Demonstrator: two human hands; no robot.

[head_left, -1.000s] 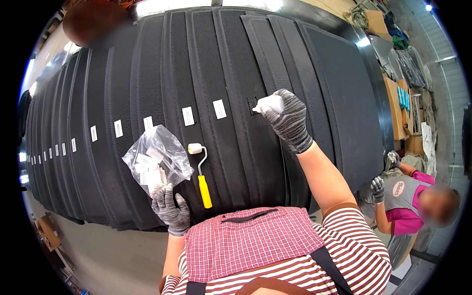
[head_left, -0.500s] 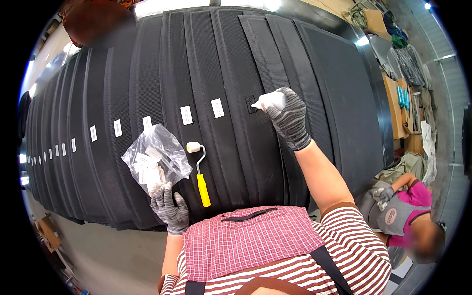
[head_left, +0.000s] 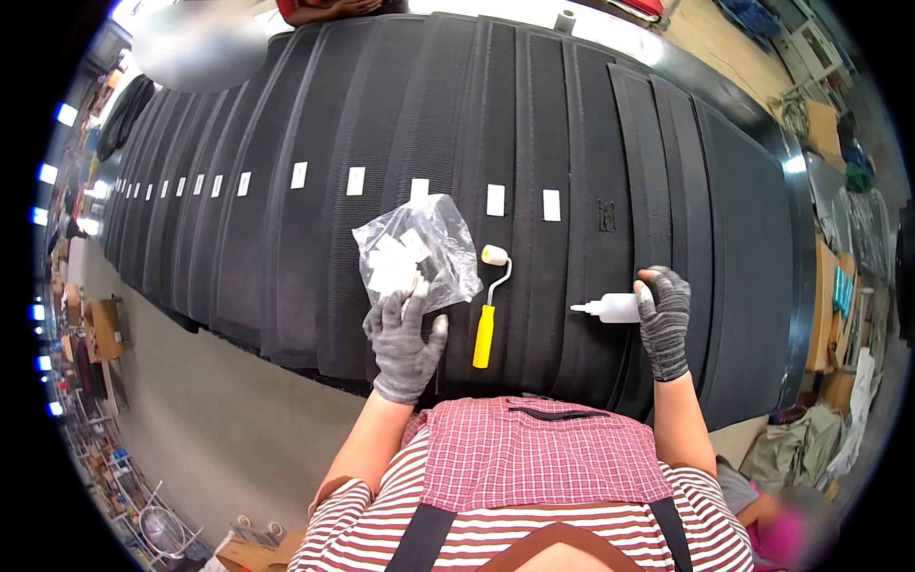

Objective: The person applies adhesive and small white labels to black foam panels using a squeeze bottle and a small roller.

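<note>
My right hand [head_left: 664,322] is gripping the glue bottle [head_left: 615,308], lying right of the yellow roller [head_left: 487,319]. My left hand [head_left: 404,345] is pinching the plastic bag [head_left: 416,253] of labels left of it. White labels [head_left: 496,199] are lining the black strips [head_left: 572,143] beyond; the rightmost strips are remaining bare.

We look steeply down from our head at the black strips [head_left: 534,143], close, filling the upper frame.
</note>
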